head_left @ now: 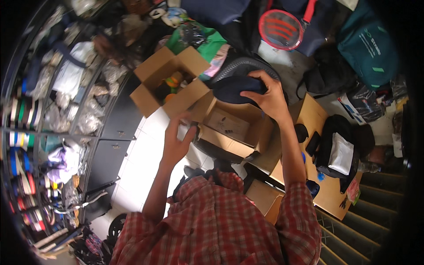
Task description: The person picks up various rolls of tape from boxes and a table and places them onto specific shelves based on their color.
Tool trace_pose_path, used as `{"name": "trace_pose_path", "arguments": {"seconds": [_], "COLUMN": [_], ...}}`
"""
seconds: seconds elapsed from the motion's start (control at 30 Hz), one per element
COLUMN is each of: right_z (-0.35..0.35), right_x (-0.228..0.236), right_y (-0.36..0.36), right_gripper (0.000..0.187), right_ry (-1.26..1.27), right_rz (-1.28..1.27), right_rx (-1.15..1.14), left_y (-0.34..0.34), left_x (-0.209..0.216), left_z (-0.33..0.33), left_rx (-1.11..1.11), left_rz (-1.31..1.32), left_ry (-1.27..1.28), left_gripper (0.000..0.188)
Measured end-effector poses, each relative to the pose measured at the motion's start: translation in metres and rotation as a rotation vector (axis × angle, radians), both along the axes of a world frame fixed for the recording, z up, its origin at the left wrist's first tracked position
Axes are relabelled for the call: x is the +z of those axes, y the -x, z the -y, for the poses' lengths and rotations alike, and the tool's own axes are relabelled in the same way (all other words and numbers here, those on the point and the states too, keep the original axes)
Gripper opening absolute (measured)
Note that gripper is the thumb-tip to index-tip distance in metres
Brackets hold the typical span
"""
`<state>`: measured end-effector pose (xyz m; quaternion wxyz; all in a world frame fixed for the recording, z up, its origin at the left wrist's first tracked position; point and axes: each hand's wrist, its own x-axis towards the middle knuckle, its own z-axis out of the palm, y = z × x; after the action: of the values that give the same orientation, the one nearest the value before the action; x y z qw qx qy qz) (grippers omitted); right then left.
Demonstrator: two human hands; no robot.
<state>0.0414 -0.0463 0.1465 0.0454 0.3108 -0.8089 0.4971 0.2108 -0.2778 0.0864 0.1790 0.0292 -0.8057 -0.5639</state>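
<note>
In the head view, a dark navy oval item (232, 90), its exact kind not discernible, is held above the far side of an open cardboard box (225, 142). Its right end is grasped by the right hand (270, 98), with the thumb placed on the near side and the fingers bent over the far side. The left hand (177, 142) is positioned at the left edge of the same box; its fingers are parted and slightly bent, and no item is seen gripped. Whether the box is touched by these fingertips cannot be told. A flat panel (227, 125) is contained in the box. A second open carton (149, 72), with orange and green items (172, 83) inside, is located beyond the left hand. At the right, a black bag (327, 152) and a silver packet (342, 153) are supported by a wooden table (332, 206).
</note>
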Motion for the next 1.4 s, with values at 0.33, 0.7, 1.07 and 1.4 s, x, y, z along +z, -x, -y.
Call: {"name": "trace_pose_path", "arguments": {"seconds": [0.33,0.7,1.07,1.4], "right_z": [0.202,0.343,0.429,0.502], "right_x": [0.051,0.071,0.031,0.009], "right_y": [-0.170,-0.266,-0.343,-0.372], "right_gripper": [0.036,0.028,0.032,0.037], "right_ry": [0.115,-0.010,0.235,0.352], "right_rz": [-0.026,-0.536,-0.270,0.162], "right_rx": [0.545,0.878,1.225,1.010], "left_y": [-0.120,-0.305,-0.383,-0.351], "left_x": [0.100,0.121,0.105,0.081], "left_z": [0.125,0.208,0.226,0.299], "left_rx": [0.076,0.651,1.050,1.440], "left_rz": [-0.196,-0.166,-0.205,-0.550], "left_ry": [0.069,0.204,-0.017,-0.409], "left_gripper": [0.035,0.019,0.019,0.033]}}
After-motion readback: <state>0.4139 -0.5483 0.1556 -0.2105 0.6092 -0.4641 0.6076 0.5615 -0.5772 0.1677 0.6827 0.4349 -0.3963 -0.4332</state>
